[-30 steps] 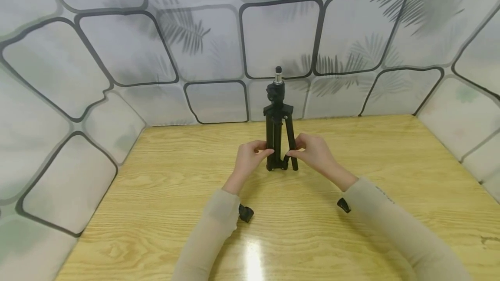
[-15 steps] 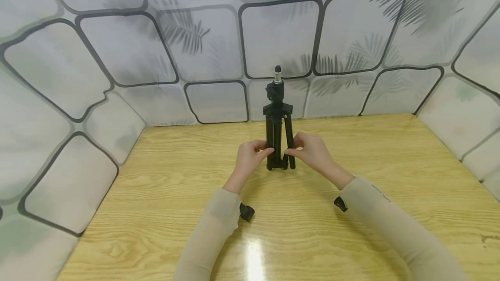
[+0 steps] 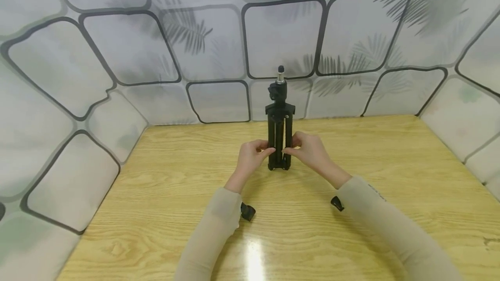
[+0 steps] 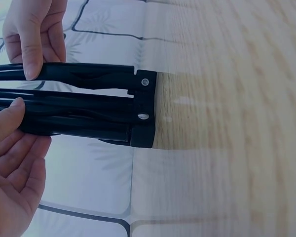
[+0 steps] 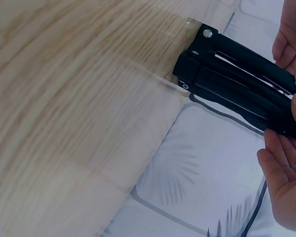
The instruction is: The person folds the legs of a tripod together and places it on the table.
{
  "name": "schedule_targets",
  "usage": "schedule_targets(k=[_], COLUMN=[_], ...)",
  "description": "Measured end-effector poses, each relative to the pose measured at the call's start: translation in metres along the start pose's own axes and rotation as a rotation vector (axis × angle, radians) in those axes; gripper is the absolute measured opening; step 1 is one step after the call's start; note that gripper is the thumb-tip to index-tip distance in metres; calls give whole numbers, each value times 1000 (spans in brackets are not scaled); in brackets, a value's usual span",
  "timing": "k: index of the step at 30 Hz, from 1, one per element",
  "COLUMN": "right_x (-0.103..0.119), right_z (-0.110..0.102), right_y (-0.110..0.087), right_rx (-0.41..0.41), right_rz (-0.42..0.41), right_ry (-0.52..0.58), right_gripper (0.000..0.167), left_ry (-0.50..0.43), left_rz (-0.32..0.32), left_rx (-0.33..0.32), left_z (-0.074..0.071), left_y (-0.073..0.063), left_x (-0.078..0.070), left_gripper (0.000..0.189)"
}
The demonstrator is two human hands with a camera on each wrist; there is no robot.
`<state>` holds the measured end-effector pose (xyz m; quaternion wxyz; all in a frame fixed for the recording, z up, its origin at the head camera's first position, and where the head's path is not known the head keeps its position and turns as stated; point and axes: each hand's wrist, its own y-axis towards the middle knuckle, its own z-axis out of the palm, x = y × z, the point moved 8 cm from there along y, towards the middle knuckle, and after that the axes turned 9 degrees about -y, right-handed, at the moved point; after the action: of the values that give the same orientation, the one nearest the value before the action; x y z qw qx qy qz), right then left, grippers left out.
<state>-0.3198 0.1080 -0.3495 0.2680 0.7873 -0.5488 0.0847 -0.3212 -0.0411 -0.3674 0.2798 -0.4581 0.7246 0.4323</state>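
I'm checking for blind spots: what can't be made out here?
Head view: left hand, far fingertips hidden behind the slender black tripod stand.
Head view: dark marking on beige fabric right sleeve, too small to read.
Left wrist view: stand's top, cut off by left edge.
Right wrist view: likewise, by right edge.

In front of you is a yellow-brown wooden desk (image 3: 172,185), its grain running mostly crosswise, with a rounded swirl (image 3: 116,249) near your left and a small dark mark (image 3: 490,241) near the right edge of your head view. Close to you, a bright streak of glare (image 3: 254,259) falls on the glossy surface. In both your wrist views, the wood looks paler and streaked, with faint reflections beside the base of the tripod (image 3: 279,118). That black tripod stands upright on the desk, legs folded together, just right of your centre, nearer the back edge.
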Motion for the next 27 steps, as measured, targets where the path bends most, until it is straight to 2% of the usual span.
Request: schedule_targets(k=[8, 14, 17, 23, 27], right_x=[3, 2, 1, -3, -6], right_z=[0, 3, 8, 29, 40], right_y=[0, 1, 2, 3, 4], right_rx=[-10, 33, 92, 271, 332], right_rz=[1, -15, -48, -94, -99], right_ry=[-12, 2, -2, 8, 6], right_gripper=[24, 25, 27, 31, 30], left_ry=[-11, 3, 8, 17, 15], left_rz=[0, 15, 19, 24, 16], left_rx=[1, 18, 38, 52, 54], left_z=[1, 1, 2, 2, 1], left_y=[0, 0, 0, 1, 1], left_x=[1, -3, -5, -6, -5], left_gripper=[24, 25, 25, 24, 24])
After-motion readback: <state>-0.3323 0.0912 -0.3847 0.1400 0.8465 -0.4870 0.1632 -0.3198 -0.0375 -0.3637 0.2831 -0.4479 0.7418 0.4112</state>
